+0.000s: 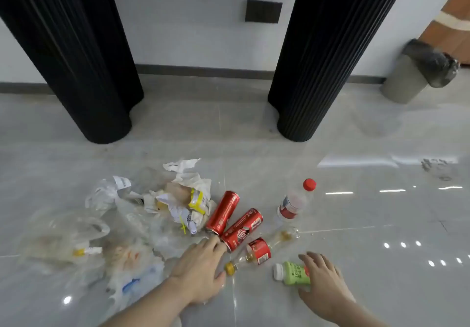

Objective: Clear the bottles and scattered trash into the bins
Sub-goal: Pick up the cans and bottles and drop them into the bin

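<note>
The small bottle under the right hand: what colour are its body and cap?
Light green body with a white cap, seen in the head view, the only one.

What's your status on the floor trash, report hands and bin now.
Left hand open, fingertips at red can. Right hand gripping green bottle. Bin far right by wall, floor path open.

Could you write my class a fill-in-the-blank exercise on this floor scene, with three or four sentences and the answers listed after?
1. The right hand closes on a small bottle whose body is ____ in colour.
2. The number of red cans lying side by side on the floor is ____.
3. The clear bottle above the right hand has a ____ cap.
4. The grey bin by the wall is lined with a ____ bag.

Missing words: green; two; red; black
</note>
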